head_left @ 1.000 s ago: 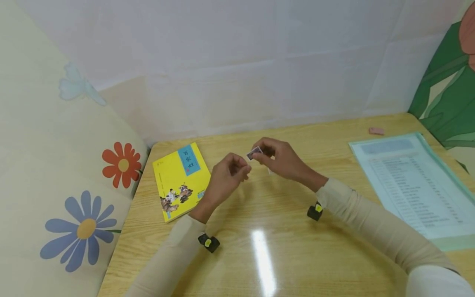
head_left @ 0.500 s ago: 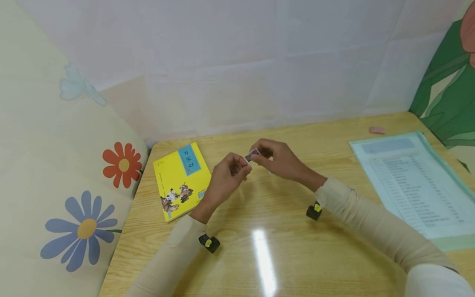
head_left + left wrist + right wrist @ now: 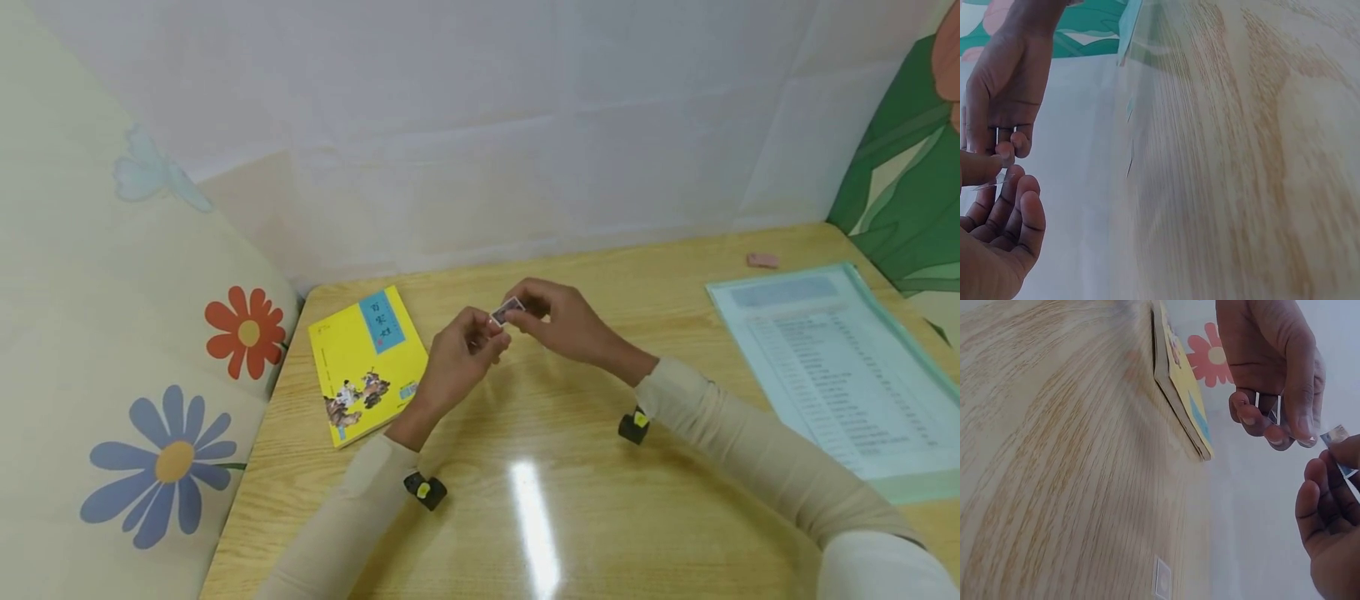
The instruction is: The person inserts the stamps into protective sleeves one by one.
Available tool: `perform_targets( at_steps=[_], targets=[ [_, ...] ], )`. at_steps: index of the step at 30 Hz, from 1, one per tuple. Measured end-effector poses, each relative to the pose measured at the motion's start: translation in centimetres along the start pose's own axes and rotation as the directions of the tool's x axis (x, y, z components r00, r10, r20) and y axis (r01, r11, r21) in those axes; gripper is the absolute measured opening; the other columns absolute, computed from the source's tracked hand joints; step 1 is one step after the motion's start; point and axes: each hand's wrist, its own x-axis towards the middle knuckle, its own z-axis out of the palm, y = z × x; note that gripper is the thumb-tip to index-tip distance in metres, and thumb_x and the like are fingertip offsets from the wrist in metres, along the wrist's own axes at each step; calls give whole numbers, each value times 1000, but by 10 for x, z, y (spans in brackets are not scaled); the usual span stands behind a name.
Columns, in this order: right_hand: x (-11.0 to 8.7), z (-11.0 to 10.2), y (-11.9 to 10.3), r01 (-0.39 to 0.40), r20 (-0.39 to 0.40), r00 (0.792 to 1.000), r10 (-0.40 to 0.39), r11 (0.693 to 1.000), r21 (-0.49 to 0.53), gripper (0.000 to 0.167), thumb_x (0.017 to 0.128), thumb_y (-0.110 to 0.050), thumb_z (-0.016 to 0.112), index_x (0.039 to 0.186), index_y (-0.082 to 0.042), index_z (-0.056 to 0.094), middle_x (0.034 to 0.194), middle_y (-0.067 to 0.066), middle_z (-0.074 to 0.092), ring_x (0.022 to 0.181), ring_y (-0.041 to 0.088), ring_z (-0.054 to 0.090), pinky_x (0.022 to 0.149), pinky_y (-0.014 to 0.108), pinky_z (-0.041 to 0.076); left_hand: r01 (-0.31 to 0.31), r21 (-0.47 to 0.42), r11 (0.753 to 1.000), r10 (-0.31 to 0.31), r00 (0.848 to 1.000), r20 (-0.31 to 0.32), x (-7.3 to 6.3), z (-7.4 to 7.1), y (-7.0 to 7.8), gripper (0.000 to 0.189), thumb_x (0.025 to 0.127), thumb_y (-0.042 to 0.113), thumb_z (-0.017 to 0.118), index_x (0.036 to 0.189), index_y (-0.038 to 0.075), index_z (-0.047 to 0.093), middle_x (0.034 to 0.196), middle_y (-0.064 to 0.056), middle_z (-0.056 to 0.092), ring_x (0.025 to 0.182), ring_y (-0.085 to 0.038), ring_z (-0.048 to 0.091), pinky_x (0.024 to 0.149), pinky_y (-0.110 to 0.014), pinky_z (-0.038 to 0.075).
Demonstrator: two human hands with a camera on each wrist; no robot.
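My right hand (image 3: 558, 321) pinches a small stamp-like picture (image 3: 507, 312) with a white border. In the right wrist view the picture (image 3: 1336, 435) shows blue and brownish tones. Opposite it, thumb and forefinger of my left hand (image 3: 459, 354) pinch a thin clear plastic piece (image 3: 991, 183), seen edge-on in the left wrist view. The picture's lower left edge comes right up to the left fingertips. Both hands are raised above the wooden table (image 3: 600, 517). A small square piece with a pale border (image 3: 1163, 578) lies on the table near the right hand.
A yellow book (image 3: 345, 342) with a blue title panel lies left of the left hand. To the right is a pale green folder (image 3: 832, 375) with a printed sheet. A small pink block (image 3: 762, 260) sits near the back edge, before a white cloth wall (image 3: 465, 150).
The right hand has shifted slightly left, bringing the picture from just apart to right at the left fingertips. The left hand has barely moved.
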Motion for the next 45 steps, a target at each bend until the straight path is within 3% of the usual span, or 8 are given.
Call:
perform_targets(
  at_steps=[8, 16, 21, 24, 29, 33, 36, 45],
  targets=[
    [-1, -1, 2, 39, 11, 999, -38, 998, -52, 14, 102, -29, 63, 112, -20, 66, 96, 2, 67, 80, 14, 63, 72, 39, 55, -15, 2, 1000, 15, 1000, -9, 0, 0, 1, 19, 99, 7, 65, 108, -6, 56, 95, -21, 65, 79, -34, 64, 65, -23, 53],
    [1, -5, 0, 44, 24, 999, -43, 996, -75, 15, 102, -31, 62, 112, -20, 66, 94, 2, 67, 78, 18, 62, 68, 35, 53, -27, 11, 1000, 27, 999, -23, 0, 1, 1, 18, 99, 7, 65, 108, -6, 56, 94, -19, 65, 77, -32, 64, 63, -23, 52],
    [1, -5, -1, -5, 42, 999, 6, 999, -35, 18, 102, -35, 61, 112, -21, 67, 92, 2, 66, 76, 26, 61, 65, 36, 51, -33, 28, 999, 34, 999, -28, 0, 2, 1, 17, 99, 8, 65, 106, -5, 55, 92, -19, 65, 76, -30, 64, 62, -23, 51],
    [1, -5, -2, -55, 51, 997, 56, 998, -9, 19, 102, -35, 61, 113, -21, 67, 91, 7, 65, 71, 24, 58, 59, 35, 48, -37, 39, 999, 38, 999, -35, -1, 3, 2, 17, 99, 8, 65, 106, -5, 55, 91, -19, 64, 75, -29, 63, 61, -23, 50],
    [1, -6, -10, -107, 66, 992, 106, 994, 15, 17, 103, -25, 61, 114, -14, 67, 91, 13, 64, 68, 24, 54, 56, 35, 45, -50, 54, 997, 53, 998, -44, -2, 3, 4, 18, 100, 8, 64, 108, -5, 55, 89, -18, 63, 75, -29, 61, 62, -22, 49],
    [1, -8, -10, -90, 76, 993, 90, 996, -2, 17, 103, -23, 61, 115, -12, 67, 92, 9, 64, 69, 24, 56, 58, 36, 47, -55, 36, 998, 57, 997, -44, 4, 3, -21, 19, 100, 18, 66, 109, 4, 57, 91, -11, 64, 75, -24, 62, 61, -25, 51],
    [2, -9, -4, -67, 78, 995, 67, 998, -2, 18, 102, -29, 62, 114, -17, 68, 93, 3, 65, 72, 22, 58, 59, 37, 50, -56, 23, 998, 57, 998, -41, 10, 3, -39, 20, 100, 26, 66, 108, 11, 56, 91, -5, 64, 74, -22, 62, 60, -28, 52],
    [2, -10, -3, -14, 82, 996, 19, 998, -57, 16, 101, -35, 62, 111, -23, 67, 91, -2, 65, 77, 18, 59, 67, 37, 52, -46, -19, 999, 46, 998, -31, 8, 3, -38, 20, 100, 25, 65, 110, 10, 57, 95, -5, 65, 77, -23, 63, 62, -28, 54]
  ],
)
